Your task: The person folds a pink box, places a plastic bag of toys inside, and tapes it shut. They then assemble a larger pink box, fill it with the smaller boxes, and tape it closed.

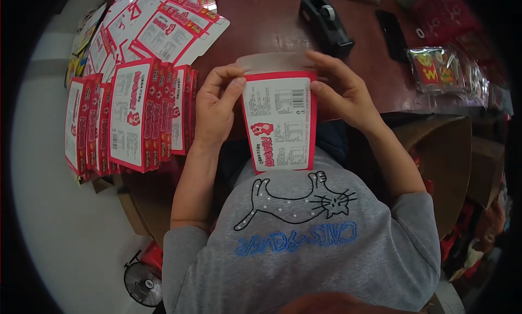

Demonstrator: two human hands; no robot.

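The left grip and right grip both grasp a red-and-white printed carton at its upper corners, before the grey shirt. The step appears to be handling its end flap; the next move likely calls for steadied edges. The dark-red bench carries a black tape dispenser; a fan stands lower left.

Carton between the hands

A grey, faintly mottled shirt with 2 short sleeves covered the torso. Its front bore 1 cat outlined in black, with long whiskers and small pale, pearl-like dots, and textured blue lettering nearer the collar.
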